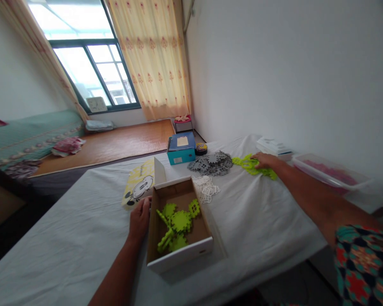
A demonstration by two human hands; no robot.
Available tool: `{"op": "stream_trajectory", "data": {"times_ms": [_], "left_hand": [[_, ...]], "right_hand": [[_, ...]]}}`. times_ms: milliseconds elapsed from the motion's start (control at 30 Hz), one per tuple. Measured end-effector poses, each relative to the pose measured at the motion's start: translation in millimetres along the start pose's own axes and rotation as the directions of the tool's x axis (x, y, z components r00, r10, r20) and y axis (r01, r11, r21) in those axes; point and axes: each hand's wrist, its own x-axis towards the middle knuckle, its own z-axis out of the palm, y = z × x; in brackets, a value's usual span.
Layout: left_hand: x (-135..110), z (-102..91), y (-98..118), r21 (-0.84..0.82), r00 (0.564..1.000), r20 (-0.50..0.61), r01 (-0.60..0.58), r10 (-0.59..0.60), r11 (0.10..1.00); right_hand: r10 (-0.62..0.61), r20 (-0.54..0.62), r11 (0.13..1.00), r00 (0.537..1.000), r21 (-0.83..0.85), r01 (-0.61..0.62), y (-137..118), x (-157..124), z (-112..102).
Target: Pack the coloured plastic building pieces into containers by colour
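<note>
An open cardboard box point(201, 246) with white outer walls sits in front of me, with several lime-green toothed plastic pieces point(181, 221) lying inside. My left hand point(140, 217) is at the box's left wall, fingers curled against it; part of them is hidden by the wall. Out to the right, my right hand point(265, 161) reaches over a pile of the same green building pieces point(246, 165) on the cloth. Its fingers close down on the pile, and how many pieces they hold cannot be seen.
Grey toothed pieces point(212, 163) and white lattice pieces point(207, 188) lie on the table beyond the box. A yellow cartoon lid point(142, 182), a blue box point(181, 148) and a round black tin point(201, 148) stand around them. A clear tub point(333, 172) holds pink pieces by the wall.
</note>
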Motion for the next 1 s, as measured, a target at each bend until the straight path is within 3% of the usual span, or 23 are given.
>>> {"op": "stream_trajectory", "data": {"times_ms": [133, 333, 467, 567, 667, 767, 800, 867, 933, 1000], "left_hand": [[-0.6, -0.4, 0.7, 0.019, 1.0, -0.008, -0.002, 0.002, 1.0], [1.2, -0.3, 2.0, 0.024, 1.0, 0.015, -0.021, 0.02, 0.999], [1.8, 0.2, 1.8, 0.012, 0.999, 0.013, -0.031, 0.031, 0.999], [1.4, 1.6, 0.4, 0.001, 0.999, 0.01, -0.032, 0.032, 1.0], [0.9, 3.7, -0.9, -0.018, 0.999, 0.018, -0.043, 0.043, 0.999], [0.5, 5.4, -1.5, -0.032, 0.998, 0.023, -0.051, 0.052, 0.998], [0.2, 5.6, -1.5, -0.034, 0.999, 0.024, -0.046, 0.047, 0.998], [-0.9, 5.4, -0.9, -0.038, 0.999, 0.028, -0.035, 0.036, 0.999], [-2.7, 4.5, 0.5, -0.039, 0.999, 0.031, -0.024, 0.026, 0.999], [-4.8, 3.3, 2.5, -0.047, 0.999, 0.034, -0.012, 0.014, 0.999]], "right_hand": [[0.057, 0.006, 0.998, 0.998, 0.001, -0.057, 5.0, 1.1, -5.2], [0.113, -0.154, 0.992, 0.982, 0.076, -0.102, 23.3, -9.0, -14.5], [0.213, -0.259, 0.958, 0.942, 0.246, -0.149, 30.3, -22.7, -29.5], [0.191, -0.313, 0.883, 0.93, 0.468, -0.024, 12.2, -36.5, -50.0], [0.061, -0.343, 0.739, 0.937, 0.646, 0.189, -43.7, -53.0, -76.8], [-0.221, -0.333, 0.57, 0.917, 0.718, 0.398, -132.9, -76.3, -100.9], [-0.336, -0.339, 0.521, 0.878, 0.71, 0.474, -166.0, -85.8, -105.7], [-0.549, -0.38, 0.43, 0.744, 0.634, 0.642, -230.6, -105.5, -107.5], [-0.68, -0.389, 0.341, 0.622, 0.584, 0.737, -287.2, -124.2, -98.2], [-0.754, -0.338, 0.324, 0.563, 0.555, 0.766, -330.5, -140.1, -81.4]]}}
